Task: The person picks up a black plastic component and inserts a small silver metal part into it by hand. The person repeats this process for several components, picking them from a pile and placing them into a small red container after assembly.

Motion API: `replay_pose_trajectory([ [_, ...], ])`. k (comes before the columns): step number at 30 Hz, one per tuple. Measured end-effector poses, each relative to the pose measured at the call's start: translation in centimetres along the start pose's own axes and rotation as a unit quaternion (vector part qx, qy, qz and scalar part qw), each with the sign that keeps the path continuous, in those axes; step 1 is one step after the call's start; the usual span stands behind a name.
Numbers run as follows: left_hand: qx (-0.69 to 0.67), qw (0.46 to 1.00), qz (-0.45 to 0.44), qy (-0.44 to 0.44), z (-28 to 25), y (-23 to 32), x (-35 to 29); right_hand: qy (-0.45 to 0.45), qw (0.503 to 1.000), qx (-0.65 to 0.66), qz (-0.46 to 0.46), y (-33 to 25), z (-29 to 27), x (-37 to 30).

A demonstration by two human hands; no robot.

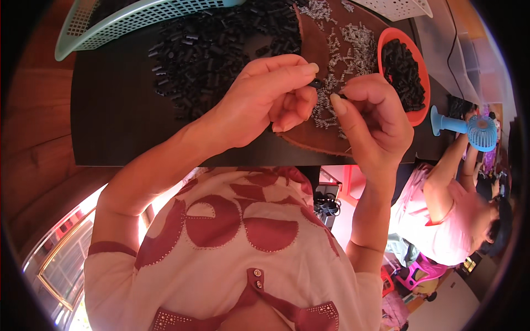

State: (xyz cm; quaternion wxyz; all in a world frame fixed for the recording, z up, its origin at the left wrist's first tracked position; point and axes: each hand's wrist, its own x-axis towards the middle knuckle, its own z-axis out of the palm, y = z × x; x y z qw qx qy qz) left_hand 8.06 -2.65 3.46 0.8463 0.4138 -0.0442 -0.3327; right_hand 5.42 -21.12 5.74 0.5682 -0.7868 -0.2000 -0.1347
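Note:
My left hand (pixel 265 91) is closed over the dark table, pinching a small black plastic piece (pixel 314 83) between thumb and forefinger. Just to its right, the thumb and forefinger of my right hand (pixel 375 118) are pinched together; a tiny dark bit shows at their tips, too small to name. The two sets of fingertips are a short gap apart. Below them, small metal springs (pixel 359 41) lie scattered on a reddish-brown board (pixel 314 44). A large heap of short black cylindrical pieces (pixel 193 60) spreads behind and left of my left hand.
An orange-red bowl (pixel 424 83) holding black pieces (pixel 403 71) stands right of the springs. A pale green basket (pixel 149 19) sits at the far left, a white perforated basket (pixel 397 8) at the far right. Beyond the table's right end are a blue fan (pixel 481 132) and another person (pixel 436 215).

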Motion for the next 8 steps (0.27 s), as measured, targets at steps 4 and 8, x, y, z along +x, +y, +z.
replay_pose_trajectory([
  [4, -0.001, 1.0, -0.002, -0.014, 0.25, -0.46, 0.74, -0.012, 1.0, 0.006, 0.024, -0.48, -0.5, -0.39],
  [8, 0.004, 1.0, -0.014, -0.019, 0.07, -0.74, 0.98, 0.003, 0.998, 0.059, 0.034, -0.36, -0.55, -0.51],
])
